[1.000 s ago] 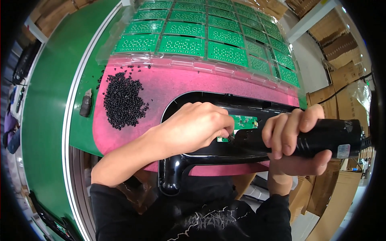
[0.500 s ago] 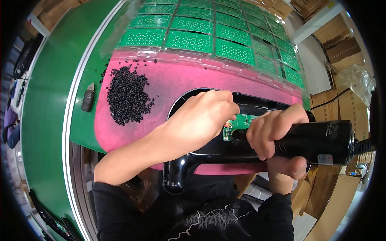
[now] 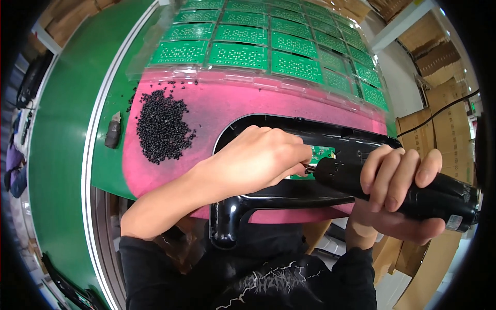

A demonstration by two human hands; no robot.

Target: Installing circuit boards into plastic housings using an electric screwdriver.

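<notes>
My right hand (image 3: 398, 186) is wrapped round a black electric screwdriver (image 3: 447, 201), held slanting with its bit toward the left. The bit's tip meets the closed fingertips of my left hand (image 3: 258, 157). Those fingers are pinched at the bit; whatever is between them is too small and hidden to name. Beneath both hands lies a glossy black plastic housing (image 3: 299, 195) with a stubby leg at its near left. Inside it sits a green circuit board (image 3: 324, 152), partly covered by my left hand and the screwdriver.
A pile of small black screws (image 3: 163, 126) lies on the pink mat (image 3: 217, 95), left of the housing. Clear trays of green circuit boards (image 3: 237, 56) span the far side. A dark wrapped piece (image 3: 112, 133) rests on the green table (image 3: 62, 129). Cardboard boxes (image 3: 439, 113) stand at right.
My right hand has drawn the screwdriver back to the right, off the board, and tilted it. Its bit now meets my left fingertips, which have shifted slightly toward me.
</notes>
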